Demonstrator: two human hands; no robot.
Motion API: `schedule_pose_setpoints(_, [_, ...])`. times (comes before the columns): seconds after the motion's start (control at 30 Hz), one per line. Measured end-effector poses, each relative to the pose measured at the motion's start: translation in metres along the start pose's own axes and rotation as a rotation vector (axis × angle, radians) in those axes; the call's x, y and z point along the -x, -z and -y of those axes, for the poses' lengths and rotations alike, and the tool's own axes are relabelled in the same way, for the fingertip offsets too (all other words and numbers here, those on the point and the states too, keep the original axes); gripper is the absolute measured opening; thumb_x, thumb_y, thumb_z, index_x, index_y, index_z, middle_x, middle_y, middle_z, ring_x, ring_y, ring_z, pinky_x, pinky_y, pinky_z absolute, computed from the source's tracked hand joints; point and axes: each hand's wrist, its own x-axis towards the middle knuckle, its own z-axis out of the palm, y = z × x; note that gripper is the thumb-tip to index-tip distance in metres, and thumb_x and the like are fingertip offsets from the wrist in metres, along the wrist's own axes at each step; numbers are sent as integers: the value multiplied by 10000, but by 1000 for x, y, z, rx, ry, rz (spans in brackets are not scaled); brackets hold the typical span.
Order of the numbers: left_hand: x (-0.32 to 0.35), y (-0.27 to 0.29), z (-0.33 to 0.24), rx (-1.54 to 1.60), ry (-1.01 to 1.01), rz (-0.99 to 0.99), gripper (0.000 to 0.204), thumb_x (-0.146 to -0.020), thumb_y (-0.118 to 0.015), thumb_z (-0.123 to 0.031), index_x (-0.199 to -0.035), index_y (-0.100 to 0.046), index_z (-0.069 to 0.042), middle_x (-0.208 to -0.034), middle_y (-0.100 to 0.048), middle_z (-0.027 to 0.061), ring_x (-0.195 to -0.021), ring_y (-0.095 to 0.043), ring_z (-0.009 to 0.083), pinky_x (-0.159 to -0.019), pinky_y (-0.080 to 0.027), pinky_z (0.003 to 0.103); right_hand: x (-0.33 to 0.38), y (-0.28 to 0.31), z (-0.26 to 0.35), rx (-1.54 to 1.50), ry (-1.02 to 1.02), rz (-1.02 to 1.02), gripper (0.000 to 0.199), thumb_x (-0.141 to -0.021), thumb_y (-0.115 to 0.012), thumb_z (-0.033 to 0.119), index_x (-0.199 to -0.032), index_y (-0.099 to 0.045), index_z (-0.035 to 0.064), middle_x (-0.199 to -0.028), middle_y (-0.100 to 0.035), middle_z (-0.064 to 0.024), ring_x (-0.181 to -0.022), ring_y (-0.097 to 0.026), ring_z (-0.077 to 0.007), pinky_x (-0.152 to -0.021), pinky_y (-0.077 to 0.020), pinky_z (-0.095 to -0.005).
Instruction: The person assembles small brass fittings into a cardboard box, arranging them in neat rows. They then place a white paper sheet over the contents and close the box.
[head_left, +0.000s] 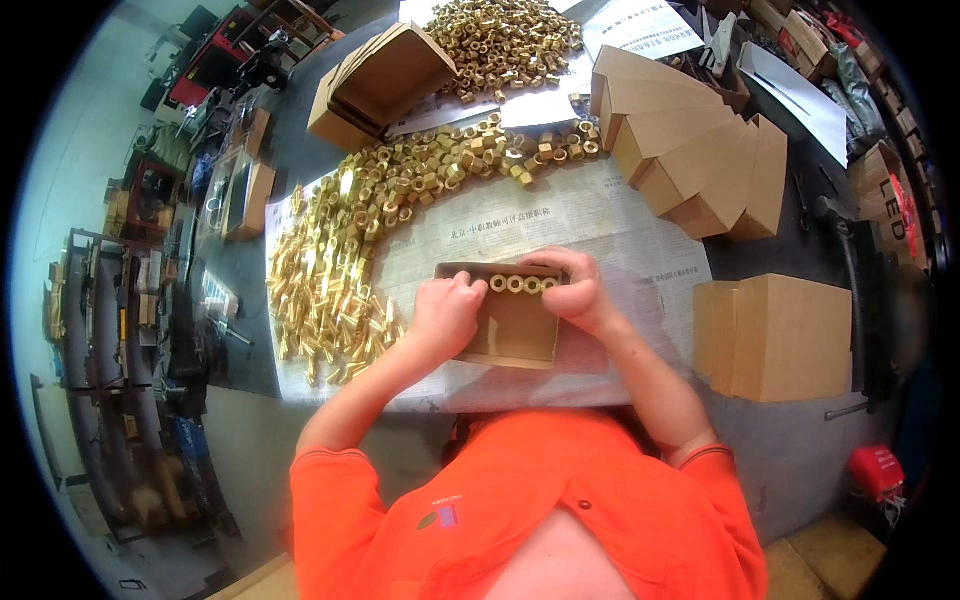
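Observation:
In front of me on the newspaper sits a small open cardboard box (510,335). A row of several brass nuts (514,284) lines its far inner wall, ring faces toward me. My right hand (580,292) grips the box at its far right corner, thumb inside by the end of the row and fingers over the far wall. At the left end of that row, my left hand (450,312) reaches over the left wall with its fingers curled closed. Whatever is between those fingertips is hidden.
Loose brass nuts (450,165) and slender brass pieces (320,285) curve around the newspaper (500,225). A larger nut heap (500,40) lies beyond. Nested cardboard boxes stand at the far left (385,85) and right (690,140), with more boxes (780,338) by the table's right edge.

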Motion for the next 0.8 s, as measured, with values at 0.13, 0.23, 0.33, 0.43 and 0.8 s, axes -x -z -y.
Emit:
schedule_pose_setpoints(0.13, [0,-4,2,24,-3,-36,64,-732,-596,-86,-796,-588,-80,-703,-550,98,-646,-602,305,-554,-470,424,0,0,5,0,-6,7,411,-571,-538,111,-940,-657,-27,-871,-642,-117,-816,-626,-198,-756,-490,-277])
schedule_pose_setpoints(0.23, [0,-4,-1,70,37,-45,62,-733,-600,-88,-792,-590,-71,-711,-557,103,-648,-601,312,-560,-472,423,0,0,5,7,-9,4,416,-572,-538,112,-946,-658,-26,-874,-644,-120,-817,-627,-199,-756,-491,-280])
schedule_pose_setpoints(0.33, [0,-4,-1,88,42,-52,68,-739,-607,-97,-799,-597,-67,-727,-570,109,-651,-601,317,-568,-474,424,0,0,3,15,0,8,418,-573,-539,114,-948,-658,-26,-877,-647,-125,-817,-628,-204,-758,-492,-282])
schedule_pose_setpoints(0.43, [-1,-6,-2,106,52,-74,70,-746,-614,-104,-805,-605,-68,-737,-580,114,-659,-606,314,-574,-477,425,-1,0,2,39,3,3,413,-571,-540,114,-941,-656,-27,-879,-649,-130,-818,-630,-212,-760,-493,-285])
schedule_pose_setpoints(0.8, [-1,-10,-4,113,34,-126,75,-736,-620,-89,-793,-596,-47,-702,-575,114,-632,-607,308,-567,-479,413,0,0,5,77,41,10,417,-574,-539,104,-952,-646,-37,-899,-649,-144,-838,-633,-222,-777,-494,-287])
